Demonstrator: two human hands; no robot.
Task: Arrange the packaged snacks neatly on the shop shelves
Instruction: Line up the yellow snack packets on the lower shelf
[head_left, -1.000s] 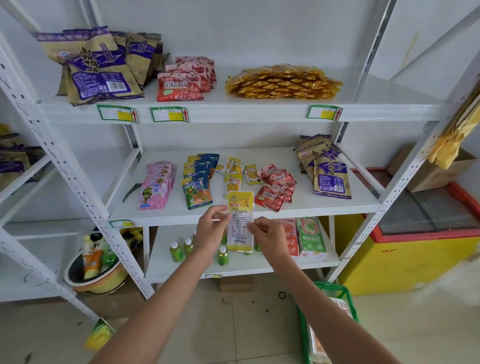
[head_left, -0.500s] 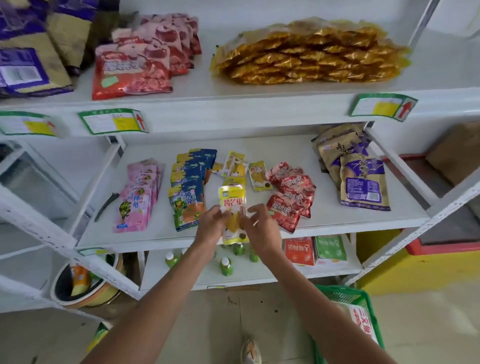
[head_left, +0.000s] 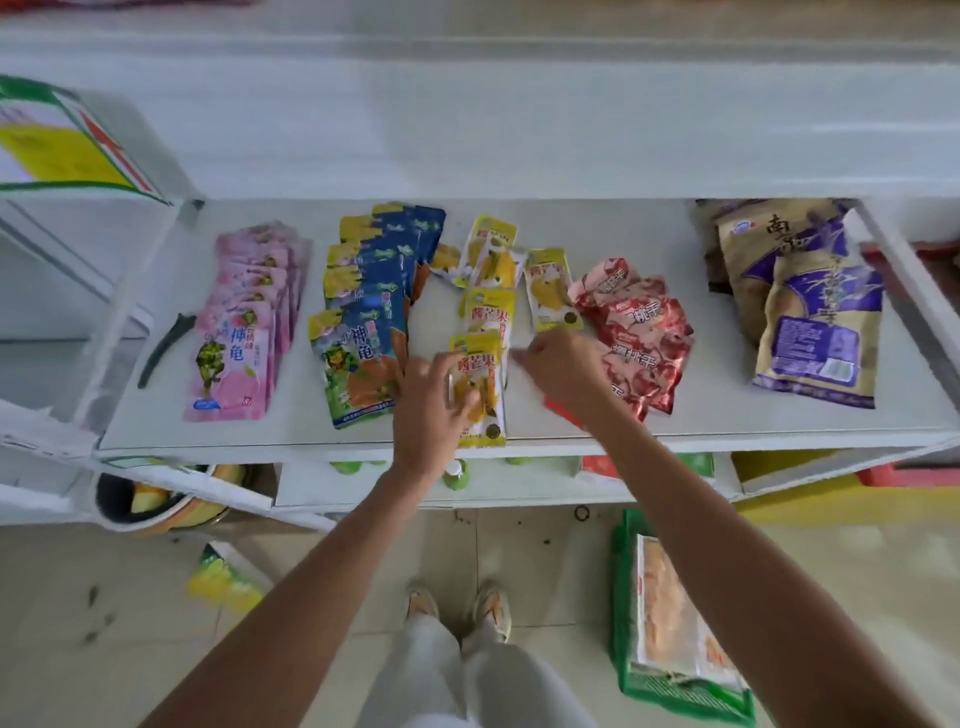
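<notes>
Yellow mango packet (head_left: 478, 389) flat at shelf (head_left: 727, 421) front edge, left hand (head_left: 428, 410) fingers pressing it, right hand (head_left: 563, 371) just beside, fingers loosely curled, holding nothing.

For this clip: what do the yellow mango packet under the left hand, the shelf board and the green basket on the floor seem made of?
Yellow mango packet: glossy printed plastic film, probably; it shows sheen and a flat sealed edge.
Shelf board: white painted metal, apparently; smooth, thin, with a folded front lip.
Green basket: moulded plastic by its look; openwork wall, uniform colour.
</notes>
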